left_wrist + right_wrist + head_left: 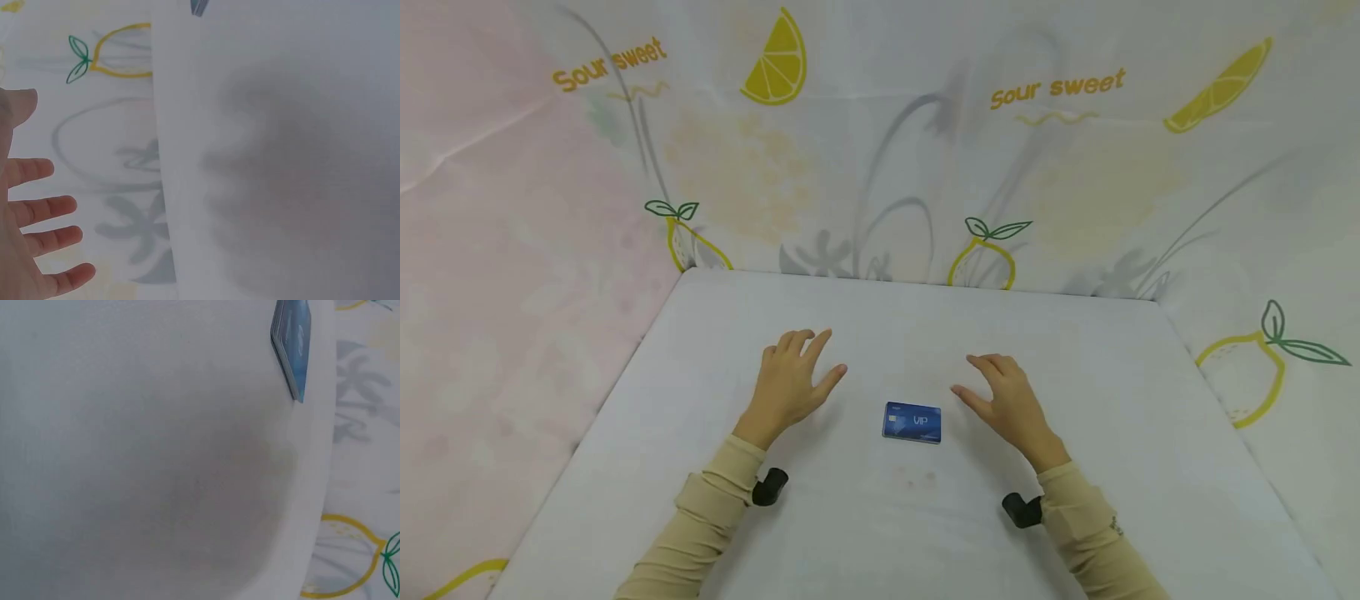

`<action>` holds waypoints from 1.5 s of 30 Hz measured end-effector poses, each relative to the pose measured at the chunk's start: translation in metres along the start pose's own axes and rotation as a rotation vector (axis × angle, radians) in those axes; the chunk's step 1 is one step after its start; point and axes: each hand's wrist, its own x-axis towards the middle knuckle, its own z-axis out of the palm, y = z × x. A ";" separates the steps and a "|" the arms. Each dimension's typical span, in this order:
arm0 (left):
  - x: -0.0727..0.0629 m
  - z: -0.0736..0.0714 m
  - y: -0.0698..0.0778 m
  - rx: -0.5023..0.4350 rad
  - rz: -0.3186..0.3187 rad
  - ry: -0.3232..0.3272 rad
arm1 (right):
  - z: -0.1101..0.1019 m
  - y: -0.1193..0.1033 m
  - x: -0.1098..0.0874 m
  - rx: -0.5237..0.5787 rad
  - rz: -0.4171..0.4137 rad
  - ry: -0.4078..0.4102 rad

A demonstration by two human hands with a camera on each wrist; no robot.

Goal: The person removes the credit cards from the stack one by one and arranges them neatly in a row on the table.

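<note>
A white tabletop (880,333) spread before me; flat on it lay a stack of blue cards (912,422), the top reading "VIP".

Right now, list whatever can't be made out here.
Fine print on card stack, head view: too small.
Card count, right wrist view: layered edges blurred.
Card stack, left wrist view: mostly cut off by top edge.
Left hand, left wrist view: partly cut off by left edge.
Right hand, right wrist view: outside frame.
</note>
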 end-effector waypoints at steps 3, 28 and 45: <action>-0.003 0.006 0.004 -0.023 0.025 -0.011 | 0.005 -0.003 -0.002 0.003 -0.005 -0.041; 0.002 0.060 0.038 -0.083 0.205 -0.425 | 0.038 -0.019 -0.007 0.088 0.240 -0.570; 0.015 0.073 0.046 -0.133 0.303 -0.455 | 0.040 -0.018 -0.004 0.067 0.171 -0.598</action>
